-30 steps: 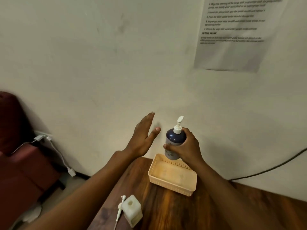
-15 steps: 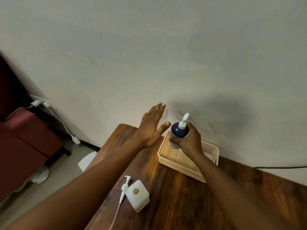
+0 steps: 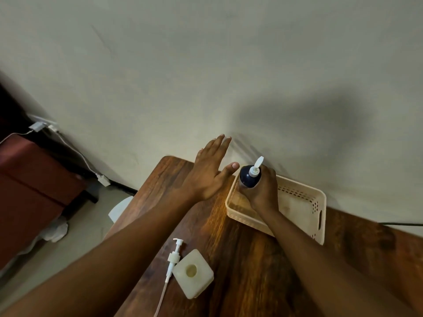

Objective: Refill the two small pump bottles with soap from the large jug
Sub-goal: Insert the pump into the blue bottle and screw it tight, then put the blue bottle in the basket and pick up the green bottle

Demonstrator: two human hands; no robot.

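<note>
My right hand grips a dark blue pump bottle with a white pump head, holding it upright over the left end of a cream plastic basket. My left hand hovers flat and open just left of the bottle, fingers spread, thumb near the bottle's shoulder without touching. A white square bottle stands uncapped near the table's left edge. Its removed white pump with a long tube lies beside it on the wood. No large jug is in view.
The wooden table stands against a pale wall. Left of it are a dark red seat, white cables with plugs and crumpled white material on the floor. A black cable runs along the wall at right.
The view has tilted down, so more of the table shows. My right hand has lowered the dark bottle toward the basket. My left hand stays open beside it.
</note>
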